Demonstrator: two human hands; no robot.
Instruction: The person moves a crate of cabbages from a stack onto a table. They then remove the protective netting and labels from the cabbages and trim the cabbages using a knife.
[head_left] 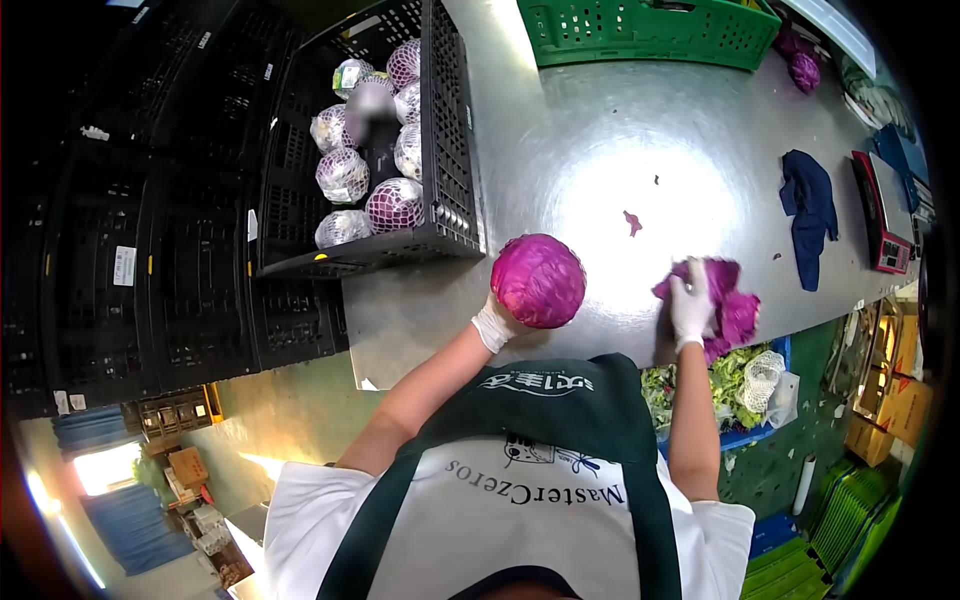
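My left hand (495, 323), in a white glove, grips a round red cabbage (540, 281) from its near side, above the metal table; most of its fingers are hidden behind the head. In my right hand (690, 308), gloved too, are loose red cabbage leaves (738, 312), held near the table's front edge. A small purple leaf scrap (632, 222) lies on the tabletop between and beyond the hands.
A black crate (455, 150) of net-wrapped cabbages stands at the left. The green crate (650, 35) is at the back. At right are a dark blue cloth (808, 215) and a red scale (880, 225). Below the front edge sits a blue bin (737, 440) of leafy scraps.
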